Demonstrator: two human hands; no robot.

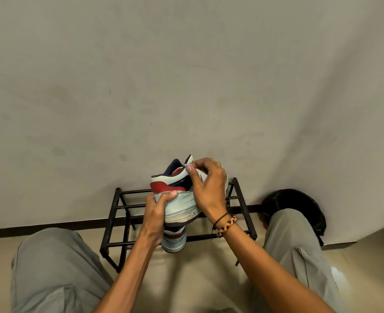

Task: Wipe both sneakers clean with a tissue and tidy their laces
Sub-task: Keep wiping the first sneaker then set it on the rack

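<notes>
Sneaker, held (182, 199): low-top, pale mint-white upper with red heel panel and navy collar lining, white midsole scuffed and cracked along its side; raised in the air above the shoe rack, lying on its side with the sole edge turned toward the camera and the heel toward the left. Left hand (158, 213): grip closed on the heel end, thumb curled over the upper edge of the sole wall, fingers hidden beneath. Right hand (209, 186): reaches over the top of the shoe, thumb and forefinger pinching a small pale piece at the tongue or lace area; whether it is a lace end or a tissue cannot be told. Right wrist carries a thin dark cord and a braided bracelet (227, 226) in red, yellow and black. Second sneaker (174, 241): same colours, standing under the held one at the front of the rack, mostly hidden by the left hand and forearm. Shoe rack (118, 211): black metal bars, open frame, set on the pale floor against a grey-white wall (186, 75) with faint smudges. Knees in grey trousers (50, 267) flank the rack on either side. Dark round object (299, 199) behind the right knee, by the wall; its nature is unclear.
</notes>
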